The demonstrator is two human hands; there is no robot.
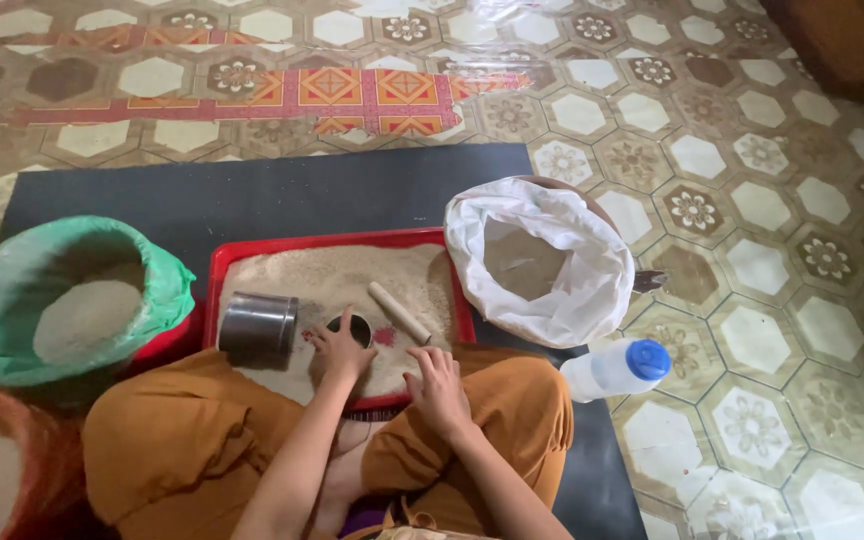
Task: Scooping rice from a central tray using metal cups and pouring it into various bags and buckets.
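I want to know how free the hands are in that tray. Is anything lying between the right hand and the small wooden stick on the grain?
Nothing visible. The right hand rests at the red tray's near edge, and only bare grain separates it from the wooden stick. The left hand is beside it, on a small dark round thing.

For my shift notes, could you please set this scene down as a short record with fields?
Left hand: fingers on a small dark round cup in the red tray
Right hand: resting on the tray's near edge
Tray contents: pale grain, metal can lying on its side, wooden stick
Nearby: green-lined basket, white sack, blue-capped bottle
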